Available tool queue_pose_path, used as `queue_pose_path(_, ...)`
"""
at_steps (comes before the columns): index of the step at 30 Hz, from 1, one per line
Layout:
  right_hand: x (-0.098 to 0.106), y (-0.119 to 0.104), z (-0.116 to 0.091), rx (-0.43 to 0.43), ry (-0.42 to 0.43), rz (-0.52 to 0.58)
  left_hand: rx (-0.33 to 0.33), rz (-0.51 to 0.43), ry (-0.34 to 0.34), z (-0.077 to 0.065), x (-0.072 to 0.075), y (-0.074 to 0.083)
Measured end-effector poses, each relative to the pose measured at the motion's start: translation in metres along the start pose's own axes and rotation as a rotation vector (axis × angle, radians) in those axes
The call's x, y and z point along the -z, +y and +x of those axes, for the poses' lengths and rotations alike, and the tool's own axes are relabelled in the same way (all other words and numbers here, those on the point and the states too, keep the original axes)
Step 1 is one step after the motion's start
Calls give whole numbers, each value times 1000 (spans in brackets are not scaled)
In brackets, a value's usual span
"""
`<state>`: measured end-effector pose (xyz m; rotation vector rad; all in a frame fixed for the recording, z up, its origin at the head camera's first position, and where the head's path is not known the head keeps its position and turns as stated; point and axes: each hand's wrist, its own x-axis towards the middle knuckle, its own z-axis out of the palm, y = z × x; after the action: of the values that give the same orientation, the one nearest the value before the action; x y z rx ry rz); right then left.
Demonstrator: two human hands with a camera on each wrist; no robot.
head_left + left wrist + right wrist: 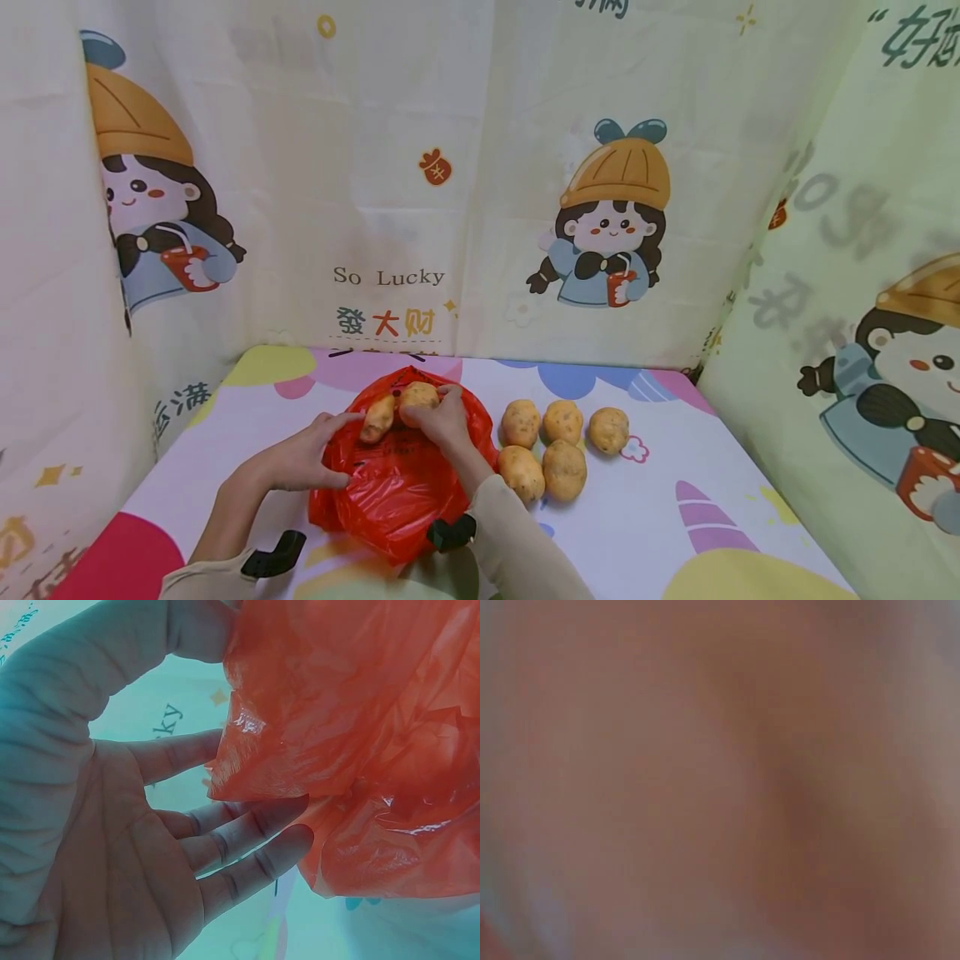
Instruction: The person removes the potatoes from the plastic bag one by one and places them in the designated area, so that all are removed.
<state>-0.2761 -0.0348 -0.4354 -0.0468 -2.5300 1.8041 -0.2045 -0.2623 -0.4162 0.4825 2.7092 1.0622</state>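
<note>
A red plastic bag [397, 492] lies spread on the table with its mouth facing up. My right hand [447, 423] reaches over it and grips a round potato [420, 393] at the bag's far side. Left of that potato, a longer potato [377, 419] lies inside the bag. My left hand [307, 454] is at the bag's left edge, its fingers spread and nearly straight. In the left wrist view its fingertips [289, 840] touch the red plastic. The right wrist view is a close brown blur.
Several potatoes sit in a cluster right of the bag, among them a near one [565, 471] and a far right one [609, 430]. The patterned tabletop [630, 517] ends at a printed cloth backdrop [495, 208], which also hangs along both sides.
</note>
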Motion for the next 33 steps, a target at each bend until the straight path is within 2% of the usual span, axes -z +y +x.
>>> queue_pose_path(11, 13, 5, -13, 8, -18, 47, 8, 3, -1, 0, 0, 1)
queue_pose_path(33, 36, -5, -53, 87, -94, 198, -4, -7, -3, 1, 0, 1)
